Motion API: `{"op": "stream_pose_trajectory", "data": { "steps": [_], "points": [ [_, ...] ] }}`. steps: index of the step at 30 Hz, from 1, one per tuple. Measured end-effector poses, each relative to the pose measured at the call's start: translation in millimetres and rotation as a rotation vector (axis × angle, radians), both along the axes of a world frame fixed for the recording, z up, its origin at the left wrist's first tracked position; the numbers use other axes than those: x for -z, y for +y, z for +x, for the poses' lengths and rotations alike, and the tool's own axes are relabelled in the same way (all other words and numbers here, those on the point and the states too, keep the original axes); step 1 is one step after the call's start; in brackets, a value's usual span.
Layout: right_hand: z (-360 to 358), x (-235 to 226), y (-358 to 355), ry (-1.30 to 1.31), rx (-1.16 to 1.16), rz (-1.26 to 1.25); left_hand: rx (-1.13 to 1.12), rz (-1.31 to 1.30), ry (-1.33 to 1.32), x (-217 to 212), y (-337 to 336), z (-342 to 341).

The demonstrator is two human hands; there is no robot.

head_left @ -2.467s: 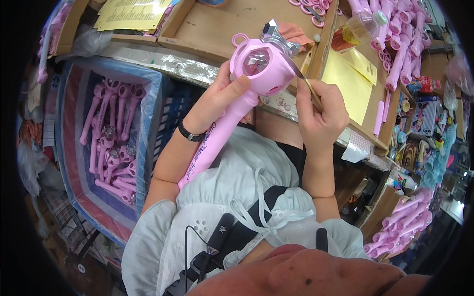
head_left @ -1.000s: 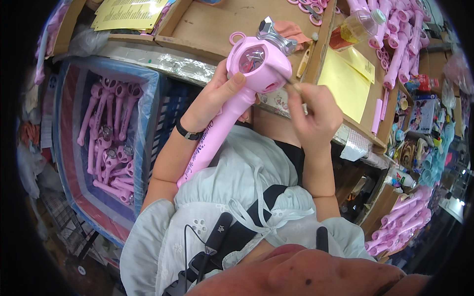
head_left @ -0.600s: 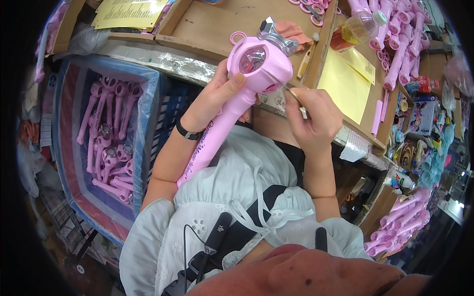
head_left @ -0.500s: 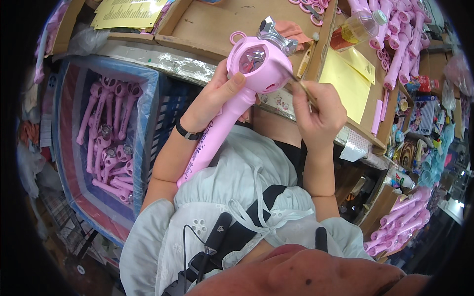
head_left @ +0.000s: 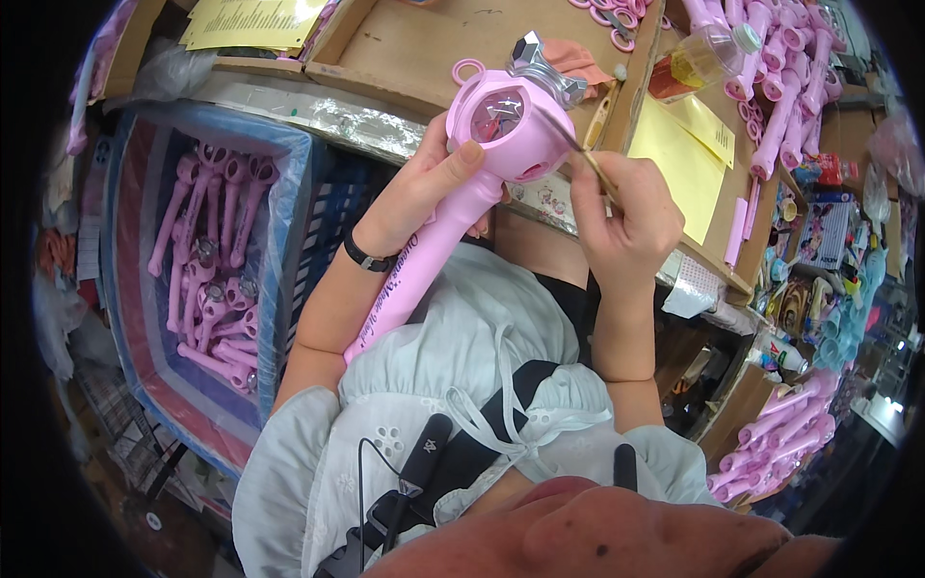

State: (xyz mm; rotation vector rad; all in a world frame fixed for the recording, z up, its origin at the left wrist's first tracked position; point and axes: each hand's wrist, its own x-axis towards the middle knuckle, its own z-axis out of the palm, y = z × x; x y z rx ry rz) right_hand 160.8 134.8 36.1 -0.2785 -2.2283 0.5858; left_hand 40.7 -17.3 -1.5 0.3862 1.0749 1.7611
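A pink toy wand [head_left: 421, 258] lies slanted across my lap, its round hollow head up and its handle against my left forearm. My left hand [head_left: 436, 181] is closed round the neck just under the head, the thumb on the head's side. A faceted silver ornament [head_left: 545, 69] tops the head, and a clear part shows in its round opening. My right hand [head_left: 626, 207] pinches a slender brown stick-like tool [head_left: 599, 173]. Its dark, thin end reaches the right side of the wand's head; whether it touches I cannot tell.
At left stands a blue plastic-lined crate [head_left: 303, 183] with several pink wands inside. A cardboard tray [head_left: 414, 48] spans the bench ahead. Right of it are yellow paper sheets [head_left: 665, 173], a bottle [head_left: 696, 69] and heaped pink wand parts [head_left: 785, 87]. More pink handles [head_left: 780, 429] are stacked lower right.
The wand's head and my left hand have shifted very slightly right. The tool in my right hand has tilted a little, its dark end reaching farther up along the head.
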Motion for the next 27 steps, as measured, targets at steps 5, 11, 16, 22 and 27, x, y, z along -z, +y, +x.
{"op": "stream_pose_trajectory", "data": {
  "steps": [5,11,16,22,27],
  "points": [
    [-0.9,-0.8,-2.9,-0.027,0.028,0.002,0.012,0.009,0.011,0.6,-0.1,-0.4],
    [0.4,-1.3,-3.3,-0.035,-0.066,0.022,0.003,0.004,0.008,0.7,-0.2,0.2],
    [1.5,1.6,-5.0,-0.006,-0.114,0.031,-0.006,-0.023,0.031,0.9,-0.5,1.7],
    [2.1,3.4,-4.5,-0.008,0.01,-0.005,0.006,-0.001,0.021,1.7,-1.0,0.4],
    [2.0,0.9,-4.4,-0.012,0.145,-0.116,0.013,-0.009,0.031,1.6,-1.2,-0.5]
  ]
}}
